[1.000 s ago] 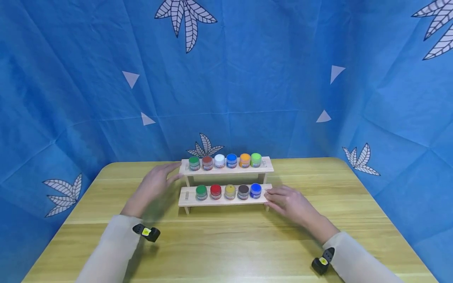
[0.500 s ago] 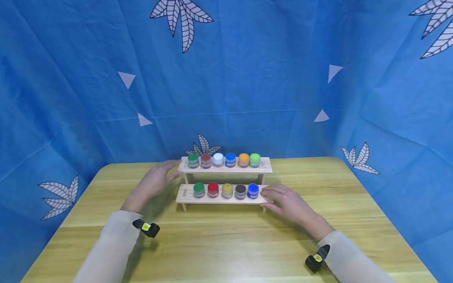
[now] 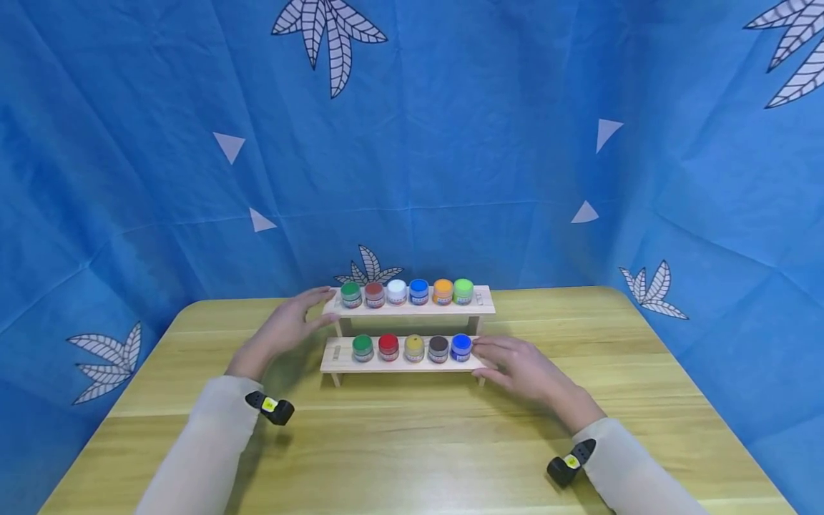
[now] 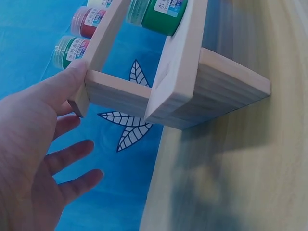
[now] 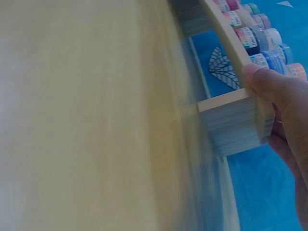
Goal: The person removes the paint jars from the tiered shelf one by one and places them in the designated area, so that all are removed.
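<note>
A pale two-tier wooden rack stands near the back of the table, its upper shelf (image 3: 412, 310) behind its lower shelf (image 3: 399, 367). Small paint jars line both tiers: green (image 3: 350, 294), reddish-brown, white, blue, orange and light green above; green, red (image 3: 388, 347), yellow, dark brown and blue (image 3: 460, 347) below. My left hand (image 3: 286, 325) pinches the upper shelf's left end, thumb on the front edge in the left wrist view, the other fingers spread. With thumb in front and fingers behind, my right hand (image 3: 524, 368) grips the lower shelf's right end, close beside the blue jar.
The wood-grain table (image 3: 399, 458) reaches back to a blue cloth (image 3: 476, 143) with white leaf prints, which hangs behind and along both sides. A wrist camera (image 3: 277, 410) sits on the left sleeve, another (image 3: 566, 468) on the right.
My left fingers have come in further over the upper shelf's end. My right hand has slid slightly left on the lower shelf. The head view has shifted a little; the jars keep their places.
</note>
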`<state>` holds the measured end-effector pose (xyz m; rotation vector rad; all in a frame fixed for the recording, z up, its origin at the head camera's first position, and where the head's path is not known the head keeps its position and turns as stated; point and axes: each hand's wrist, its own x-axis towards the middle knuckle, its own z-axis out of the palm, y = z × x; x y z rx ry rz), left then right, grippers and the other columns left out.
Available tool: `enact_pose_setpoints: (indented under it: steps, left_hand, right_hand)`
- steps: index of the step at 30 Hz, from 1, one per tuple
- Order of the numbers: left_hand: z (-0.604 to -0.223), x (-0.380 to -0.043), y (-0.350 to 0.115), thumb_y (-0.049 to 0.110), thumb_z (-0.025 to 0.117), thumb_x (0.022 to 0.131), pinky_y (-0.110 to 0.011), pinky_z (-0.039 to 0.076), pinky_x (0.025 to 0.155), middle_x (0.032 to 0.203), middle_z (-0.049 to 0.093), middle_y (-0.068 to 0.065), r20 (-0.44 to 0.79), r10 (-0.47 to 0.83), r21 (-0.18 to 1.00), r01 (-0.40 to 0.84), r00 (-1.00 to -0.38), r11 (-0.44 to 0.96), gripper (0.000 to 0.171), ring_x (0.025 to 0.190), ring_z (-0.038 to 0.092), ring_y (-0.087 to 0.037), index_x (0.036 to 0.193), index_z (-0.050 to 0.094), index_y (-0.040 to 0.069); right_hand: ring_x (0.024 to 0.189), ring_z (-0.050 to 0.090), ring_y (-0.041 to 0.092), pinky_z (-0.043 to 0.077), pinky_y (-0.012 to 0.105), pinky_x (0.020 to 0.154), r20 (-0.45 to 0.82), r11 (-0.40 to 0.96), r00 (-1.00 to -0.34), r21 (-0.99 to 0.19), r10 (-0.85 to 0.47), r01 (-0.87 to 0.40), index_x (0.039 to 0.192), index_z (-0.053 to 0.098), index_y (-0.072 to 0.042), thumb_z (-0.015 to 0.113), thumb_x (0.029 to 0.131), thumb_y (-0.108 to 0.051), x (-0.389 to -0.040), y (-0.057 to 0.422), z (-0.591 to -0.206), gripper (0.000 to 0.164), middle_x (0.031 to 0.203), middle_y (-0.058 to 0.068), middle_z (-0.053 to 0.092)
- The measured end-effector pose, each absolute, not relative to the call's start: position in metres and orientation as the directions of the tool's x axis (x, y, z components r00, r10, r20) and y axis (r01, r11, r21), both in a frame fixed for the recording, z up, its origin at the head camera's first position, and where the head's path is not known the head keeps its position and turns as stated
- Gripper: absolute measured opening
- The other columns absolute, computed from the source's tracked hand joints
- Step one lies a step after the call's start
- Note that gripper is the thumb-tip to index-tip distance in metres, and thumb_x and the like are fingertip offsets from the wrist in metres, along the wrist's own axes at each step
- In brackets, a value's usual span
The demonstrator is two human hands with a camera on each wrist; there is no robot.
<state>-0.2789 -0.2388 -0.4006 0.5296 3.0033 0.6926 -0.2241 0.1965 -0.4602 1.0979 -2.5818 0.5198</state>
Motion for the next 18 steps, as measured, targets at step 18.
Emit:
enact_pose_setpoints:
  steps: [18]
  left_hand:
    - [-0.4036, -0.2743, -0.2367, 0.065, 0.043, 0.094, -0.061, 0.026, 0.11, 0.156, 0.031, -0.012, 0.069, 0.315, 0.387, 0.316, -0.947, 0.866, 0.075, 0.14, 0.029, -0.04, 0.152, 0.037, 0.017]
  right_hand:
    - [0.116, 0.06, 0.024, 0.05, 0.043, 0.095, 0.42, 0.672, -0.652, -0.123, -0.631, -0.73, 0.126, 0.067, -0.011, 0.071, 0.088, -0.042, -0.2286, 0.1994, -0.4615, 0.049, 0.127, 0.004, 0.064]
